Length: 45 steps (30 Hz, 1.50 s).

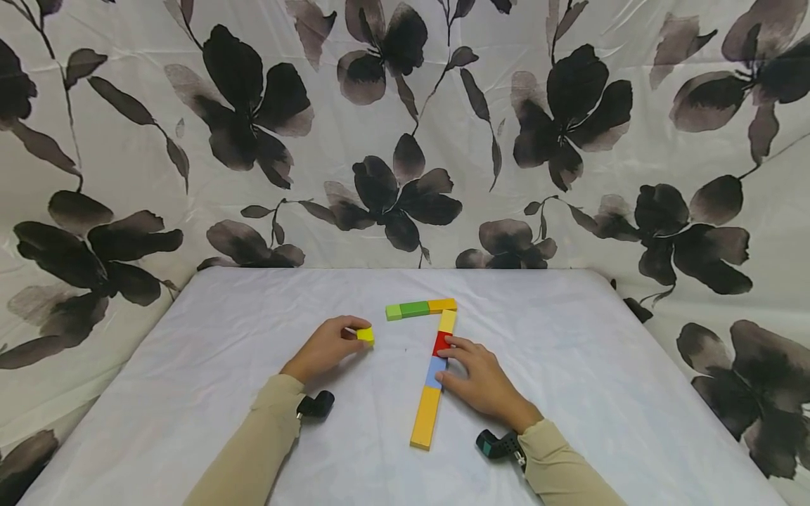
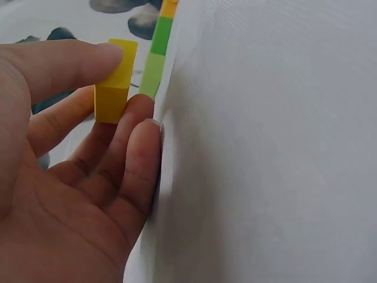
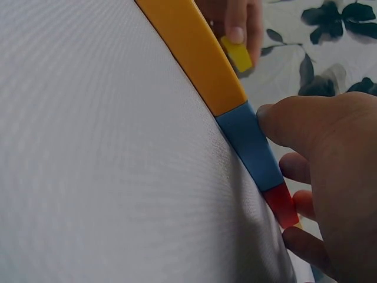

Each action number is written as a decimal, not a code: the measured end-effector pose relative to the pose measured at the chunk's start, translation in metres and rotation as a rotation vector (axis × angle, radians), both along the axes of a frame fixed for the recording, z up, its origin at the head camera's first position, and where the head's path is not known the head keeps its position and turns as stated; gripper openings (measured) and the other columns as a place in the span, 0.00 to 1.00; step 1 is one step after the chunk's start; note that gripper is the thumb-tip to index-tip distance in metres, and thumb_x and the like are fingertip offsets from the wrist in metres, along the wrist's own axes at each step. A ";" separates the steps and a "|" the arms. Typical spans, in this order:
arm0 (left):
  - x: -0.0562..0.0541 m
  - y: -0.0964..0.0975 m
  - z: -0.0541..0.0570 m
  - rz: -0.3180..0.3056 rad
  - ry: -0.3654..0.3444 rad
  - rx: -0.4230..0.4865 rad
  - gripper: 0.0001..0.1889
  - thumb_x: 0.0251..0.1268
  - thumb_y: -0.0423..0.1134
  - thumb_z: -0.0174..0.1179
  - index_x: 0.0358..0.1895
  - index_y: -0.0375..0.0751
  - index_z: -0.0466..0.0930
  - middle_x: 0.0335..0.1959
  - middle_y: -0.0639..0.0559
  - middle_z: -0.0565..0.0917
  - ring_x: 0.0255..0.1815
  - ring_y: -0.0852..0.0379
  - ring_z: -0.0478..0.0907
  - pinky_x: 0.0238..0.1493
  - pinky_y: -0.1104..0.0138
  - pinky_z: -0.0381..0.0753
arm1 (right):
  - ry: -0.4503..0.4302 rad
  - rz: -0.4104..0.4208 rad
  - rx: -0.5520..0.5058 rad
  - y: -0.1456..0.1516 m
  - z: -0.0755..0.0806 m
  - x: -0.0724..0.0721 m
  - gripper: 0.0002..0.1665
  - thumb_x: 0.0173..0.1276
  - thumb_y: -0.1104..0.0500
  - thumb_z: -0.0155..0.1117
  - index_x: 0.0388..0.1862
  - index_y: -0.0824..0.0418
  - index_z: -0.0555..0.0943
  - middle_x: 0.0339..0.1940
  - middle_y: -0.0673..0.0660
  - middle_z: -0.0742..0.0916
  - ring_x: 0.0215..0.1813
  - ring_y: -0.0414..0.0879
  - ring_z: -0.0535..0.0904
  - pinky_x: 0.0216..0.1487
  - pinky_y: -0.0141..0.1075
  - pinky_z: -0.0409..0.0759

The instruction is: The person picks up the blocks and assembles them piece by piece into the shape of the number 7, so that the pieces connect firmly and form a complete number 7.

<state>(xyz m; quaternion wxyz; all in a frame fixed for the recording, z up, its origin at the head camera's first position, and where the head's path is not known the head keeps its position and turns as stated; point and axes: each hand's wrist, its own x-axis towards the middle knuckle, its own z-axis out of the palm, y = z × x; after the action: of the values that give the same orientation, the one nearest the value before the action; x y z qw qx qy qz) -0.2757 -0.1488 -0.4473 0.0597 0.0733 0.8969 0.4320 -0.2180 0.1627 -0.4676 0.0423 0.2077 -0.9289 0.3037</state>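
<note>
My left hand (image 1: 325, 348) pinches a small yellow block (image 1: 365, 336) between thumb and fingers, left of the blocks on the table. In the left wrist view the thumb lies across the yellow block (image 2: 116, 82). My right hand (image 1: 484, 379) rests along the right side of a line of blocks. Its thumb is at the blue block (image 1: 436, 372) and its fingertips are by the red block (image 1: 441, 344). A long orange block (image 1: 425, 419) forms the near end, and a pale yellow block (image 1: 447, 321) the far end.
Across the far end lies a second row: a light green block (image 1: 394, 312), a green block (image 1: 415, 308) and an orange block (image 1: 442, 306). White cloth (image 1: 209, 365) covers the table. A flower-patterned curtain (image 1: 481, 140) hangs behind.
</note>
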 end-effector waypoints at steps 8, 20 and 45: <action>-0.009 0.006 0.003 -0.022 0.023 -0.058 0.20 0.63 0.39 0.69 0.59 0.47 0.82 0.56 0.52 0.80 0.52 0.51 0.75 0.55 0.57 0.76 | 0.007 0.013 -0.001 0.001 -0.003 -0.001 0.25 0.69 0.44 0.67 0.63 0.49 0.82 0.73 0.47 0.73 0.73 0.51 0.66 0.71 0.55 0.61; -0.022 0.012 0.003 -0.067 0.059 -0.083 0.19 0.64 0.34 0.65 0.59 0.42 0.82 0.58 0.47 0.79 0.53 0.49 0.77 0.57 0.56 0.76 | -0.011 0.002 -0.009 0.001 -0.002 0.000 0.25 0.68 0.45 0.68 0.63 0.49 0.82 0.73 0.47 0.73 0.73 0.51 0.65 0.71 0.55 0.60; -0.033 0.027 0.002 0.022 0.071 -0.049 0.20 0.64 0.33 0.66 0.59 0.40 0.82 0.55 0.47 0.81 0.52 0.49 0.76 0.58 0.57 0.76 | 0.002 0.017 -0.017 0.002 0.000 0.001 0.25 0.68 0.46 0.68 0.62 0.50 0.82 0.73 0.49 0.73 0.72 0.52 0.66 0.71 0.56 0.60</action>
<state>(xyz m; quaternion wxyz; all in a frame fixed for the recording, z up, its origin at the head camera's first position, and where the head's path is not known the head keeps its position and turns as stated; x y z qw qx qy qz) -0.3086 -0.1221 -0.4450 0.0251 0.0772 0.9096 0.4075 -0.2169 0.1648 -0.4678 0.0426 0.2155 -0.9244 0.3117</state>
